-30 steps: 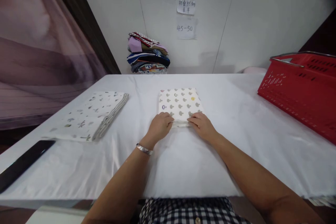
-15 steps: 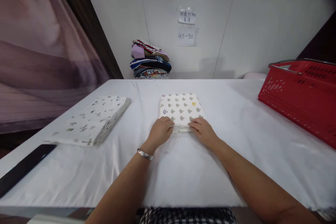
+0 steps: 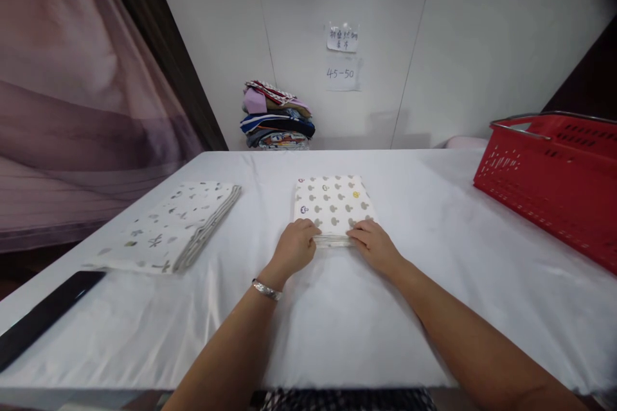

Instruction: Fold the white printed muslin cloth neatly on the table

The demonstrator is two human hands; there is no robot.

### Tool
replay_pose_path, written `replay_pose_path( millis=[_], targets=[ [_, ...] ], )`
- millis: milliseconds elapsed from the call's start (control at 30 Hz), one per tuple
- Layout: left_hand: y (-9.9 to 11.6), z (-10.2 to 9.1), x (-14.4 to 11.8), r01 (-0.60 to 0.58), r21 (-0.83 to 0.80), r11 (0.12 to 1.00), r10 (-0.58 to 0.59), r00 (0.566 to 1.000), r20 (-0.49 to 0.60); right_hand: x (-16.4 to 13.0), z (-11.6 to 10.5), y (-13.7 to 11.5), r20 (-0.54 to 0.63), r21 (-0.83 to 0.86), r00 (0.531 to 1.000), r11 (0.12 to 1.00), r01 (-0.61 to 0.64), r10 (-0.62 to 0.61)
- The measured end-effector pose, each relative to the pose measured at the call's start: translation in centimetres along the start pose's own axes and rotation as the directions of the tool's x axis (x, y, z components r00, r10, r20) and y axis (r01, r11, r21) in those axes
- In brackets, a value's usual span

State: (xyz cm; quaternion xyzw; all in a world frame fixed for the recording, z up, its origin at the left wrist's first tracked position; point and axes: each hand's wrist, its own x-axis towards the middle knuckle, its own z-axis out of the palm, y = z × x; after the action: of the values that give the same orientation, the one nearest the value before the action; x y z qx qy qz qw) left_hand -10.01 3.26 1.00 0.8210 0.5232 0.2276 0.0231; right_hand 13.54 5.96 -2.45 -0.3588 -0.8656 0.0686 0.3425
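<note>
Little has moved since the earlier frames: both hands are kept on the near edge of the folded cloth (image 3: 332,205), and only the view is shifted slightly, so that everything sits a little lower in the picture.

The left hand (image 3: 295,246) is curled over the near left corner of the cloth, fingers bent down onto its top and edge; a silver bracelet (image 3: 265,289) is worn on that wrist. The right hand (image 3: 373,244) is laid on the near right corner in the same way, fingers bent and pressed against the layered edge. Whether the layers are pinched or merely pressed cannot be told.

The cloth, white with grey mushroom shapes, is lying flat at the middle of the table (image 3: 337,308), which is covered in white. A second folded cloth (image 3: 173,225) is seen well to the left, with a black phone (image 3: 43,314) at the near left edge. A red basket (image 3: 554,186) is placed on the right. A pile of clothes (image 3: 277,117) is stacked against the wall, beside two paper notes (image 3: 341,54).
</note>
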Motion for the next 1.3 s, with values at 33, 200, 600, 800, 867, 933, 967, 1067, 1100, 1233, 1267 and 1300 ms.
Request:
replay_pose_path(
  millis=[33,200,600,800,867,933,967,1067,1100,1233,1267,1300],
  targets=[
    [0.0,0.0,0.0,0.008,0.001,1.000,-0.008,1.000,-0.004,0.0,0.0,0.0,0.000,0.000,1.000,1.000,0.000,0.000],
    [-0.6,-0.8,-0.1,0.096,-0.016,0.995,-0.096,0.995,0.025,0.0,-0.2,-0.1,0.012,0.004,1.000,1.000,-0.004,0.004],
    [-2.5,-2.0,-0.3,0.597,-0.177,0.782,-0.604,0.797,0.019,-0.1,-0.1,0.0,0.015,0.040,1.000,0.999,-0.018,0.017],
    [-2.1,-0.1,-0.2,0.630,-0.202,0.750,-0.636,0.771,0.044,0.0,-0.2,-0.1,0.010,0.028,1.000,0.999,-0.016,0.016],
    [-2.3,0.1,-0.2,0.640,-0.204,0.741,-0.645,0.763,0.050,-0.1,-0.2,-0.1,0.008,0.026,1.000,1.000,-0.018,0.018],
    [-2.6,0.1,-0.2,0.655,-0.215,0.724,-0.658,0.750,0.068,-0.1,-0.1,-0.1,0.005,0.022,1.000,1.000,-0.014,0.014],
    [-2.7,0.1,-0.2,0.662,-0.218,0.717,-0.664,0.744,0.075,-0.1,-0.1,-0.1,0.003,0.019,1.000,1.000,-0.013,0.013],
    [-3.0,-0.1,-0.3,0.678,-0.211,0.704,-0.681,0.729,0.071,-0.1,0.0,0.0,-0.001,0.017,1.000,1.000,-0.013,0.013],
    [-3.0,-0.1,-0.3,0.684,-0.206,0.700,-0.686,0.724,0.070,-0.1,0.0,0.0,-0.001,0.019,1.000,1.000,-0.014,0.014],
    [-2.8,-0.4,-0.3,0.688,-0.189,0.701,-0.679,0.725,0.118,-0.2,-0.1,0.0,0.008,0.021,1.000,1.000,-0.011,0.011],
    [-2.8,-0.4,-0.4,0.685,-0.185,0.704,-0.673,0.727,0.131,-0.2,-0.1,0.1,0.011,0.019,1.000,1.000,-0.010,0.010],
    [-2.8,-0.5,-0.4,0.683,-0.181,0.708,-0.669,0.730,0.140,-0.2,-0.1,0.1,0.015,0.017,1.000,1.000,-0.009,0.009]
  ],
)
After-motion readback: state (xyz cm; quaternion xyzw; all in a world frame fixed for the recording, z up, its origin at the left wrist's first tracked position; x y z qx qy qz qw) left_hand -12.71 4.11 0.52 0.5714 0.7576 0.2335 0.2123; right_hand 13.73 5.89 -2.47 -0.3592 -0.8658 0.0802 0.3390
